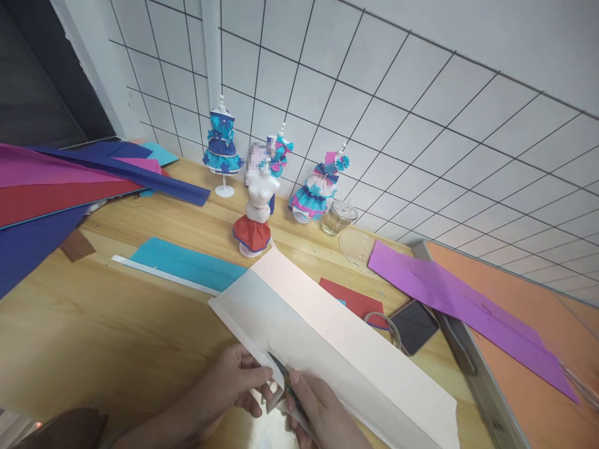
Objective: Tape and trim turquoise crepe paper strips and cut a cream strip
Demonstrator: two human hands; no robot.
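A long white sheet [327,330] with a lengthwise fold lies slanted over the wooden table. My left hand [238,380] pinches a narrow strip at the sheet's near edge between thumb and fingers. Dark-handled scissors [290,386] are gripped in my right hand [318,405], just to the right of my left hand. Their blades point up and left, at the paper near the left thumb. The cut strip curls down between both hands.
Small dress forms in paper or cloth outfits, one with a red skirt [253,234], stand along the tiled wall beside a glass cup [339,218]. Teal [187,265] and purple [458,299] sheets, a phone [414,327] and a pile of coloured sheets [51,193] lie around.
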